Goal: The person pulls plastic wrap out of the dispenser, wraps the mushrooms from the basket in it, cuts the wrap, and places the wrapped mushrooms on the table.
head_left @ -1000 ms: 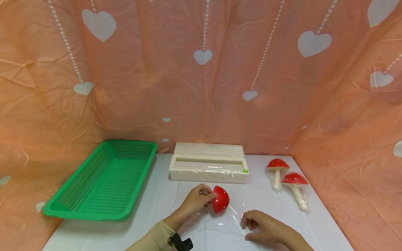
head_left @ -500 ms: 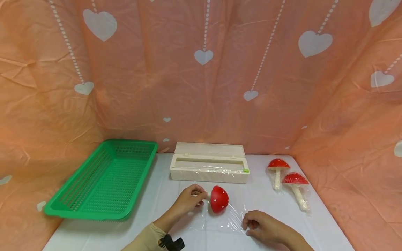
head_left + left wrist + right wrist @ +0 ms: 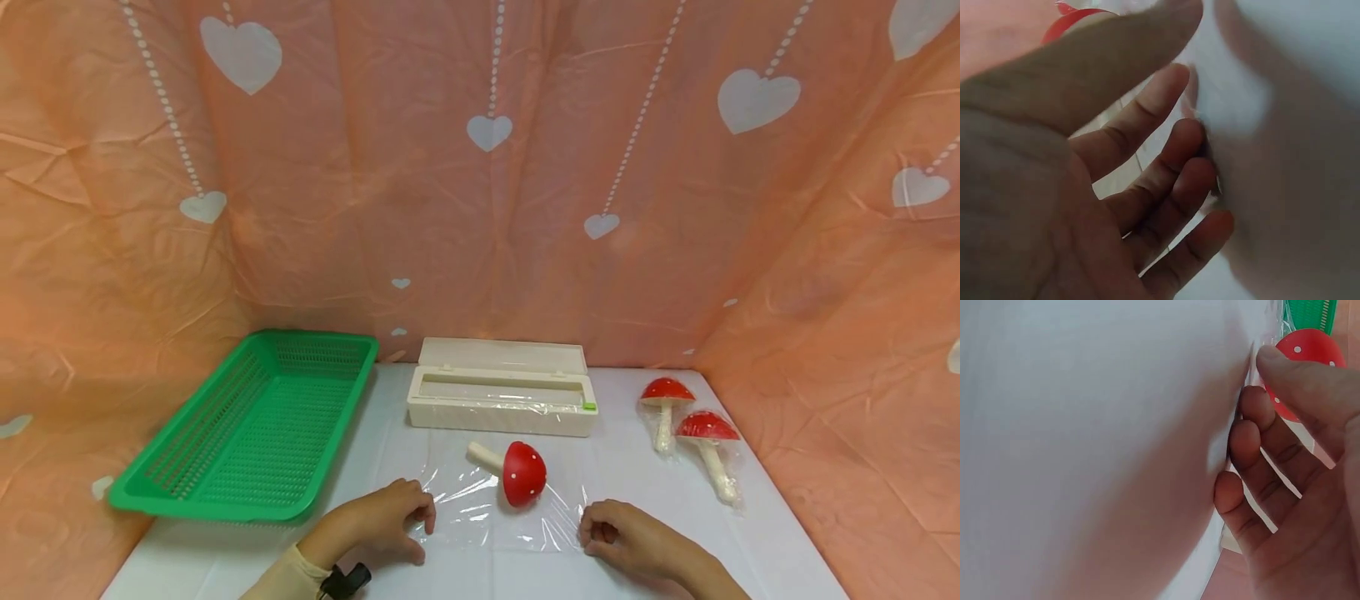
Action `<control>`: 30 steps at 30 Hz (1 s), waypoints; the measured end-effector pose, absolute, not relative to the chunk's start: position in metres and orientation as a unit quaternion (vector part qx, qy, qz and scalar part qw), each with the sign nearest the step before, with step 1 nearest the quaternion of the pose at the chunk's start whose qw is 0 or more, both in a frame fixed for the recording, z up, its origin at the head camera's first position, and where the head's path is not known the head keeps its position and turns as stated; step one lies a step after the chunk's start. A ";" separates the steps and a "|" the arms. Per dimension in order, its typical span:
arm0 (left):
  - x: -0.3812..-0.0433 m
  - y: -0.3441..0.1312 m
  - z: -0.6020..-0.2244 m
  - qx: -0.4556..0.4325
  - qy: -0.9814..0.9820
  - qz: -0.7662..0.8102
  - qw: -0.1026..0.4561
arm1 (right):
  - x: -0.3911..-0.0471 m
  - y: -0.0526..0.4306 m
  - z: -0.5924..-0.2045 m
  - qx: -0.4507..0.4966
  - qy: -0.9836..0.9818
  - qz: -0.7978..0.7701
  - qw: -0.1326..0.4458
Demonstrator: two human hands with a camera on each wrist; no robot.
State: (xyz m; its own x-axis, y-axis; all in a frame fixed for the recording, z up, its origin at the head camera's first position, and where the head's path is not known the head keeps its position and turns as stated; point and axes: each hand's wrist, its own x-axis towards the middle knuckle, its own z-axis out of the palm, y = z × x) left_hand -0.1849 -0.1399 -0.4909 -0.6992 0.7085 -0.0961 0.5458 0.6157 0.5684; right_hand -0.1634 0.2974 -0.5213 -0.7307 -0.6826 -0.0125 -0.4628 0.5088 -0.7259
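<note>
A toy mushroom [image 3: 523,475] with a white-dotted red cap and pale stem lies on a sheet of clear cling film [image 3: 480,521], its stem pointing left. My left hand [image 3: 390,517] is at the film's left edge, thumb apart from the loosely bent fingers. In the left wrist view its fingertips [image 3: 1188,134] are down at the table surface. At the film's right edge, my right hand [image 3: 630,537] rests its bent fingertips on the table, the thumb close to the index finger. Neither hand touches the mushroom.
Behind the mushroom stands a white cling film dispenser [image 3: 502,417] with its lid up and a green slider at the right. A green plastic basket [image 3: 300,504] is at the left. Two film-wrapped mushrooms [image 3: 666,408] lie at the right. An orange curtain [image 3: 480,250] encloses the table.
My left hand has let go of the mushroom's stem and moved left and nearer to the film's left edge. My right hand stays in place, its thumb now closer to the fingers.
</note>
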 end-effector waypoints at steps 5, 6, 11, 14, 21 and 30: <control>-0.184 -0.144 -0.495 0.365 0.890 0.239 0.133 | -0.163 0.297 -0.522 -0.341 0.849 -0.376 0.144; -0.185 -0.145 -0.495 0.367 0.889 0.242 0.130 | -0.163 0.296 -0.521 -0.339 0.847 -0.383 0.147; -0.189 -0.149 -0.497 0.381 0.877 0.266 0.122 | -0.162 0.294 -0.519 -0.340 0.831 -0.415 0.145; -0.193 -0.152 -0.496 0.397 0.865 0.287 0.110 | -0.162 0.293 -0.516 -0.342 0.823 -0.433 0.134; -0.204 -0.158 -0.488 0.384 0.849 0.355 0.072 | -0.167 0.288 -0.507 -0.343 0.810 -0.470 0.075; -0.211 -0.152 -0.487 0.329 0.856 0.400 -0.015 | -0.175 0.279 -0.499 -0.319 0.802 -0.503 0.041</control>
State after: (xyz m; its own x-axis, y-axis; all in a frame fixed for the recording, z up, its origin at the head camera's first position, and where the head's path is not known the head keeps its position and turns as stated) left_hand -0.2114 -0.1519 -0.4873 -0.7831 0.5513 0.2878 0.5746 0.4643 0.6740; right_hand -0.1749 0.2788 -0.4988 -0.7935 -0.5522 0.2559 -0.4707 0.2902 -0.8332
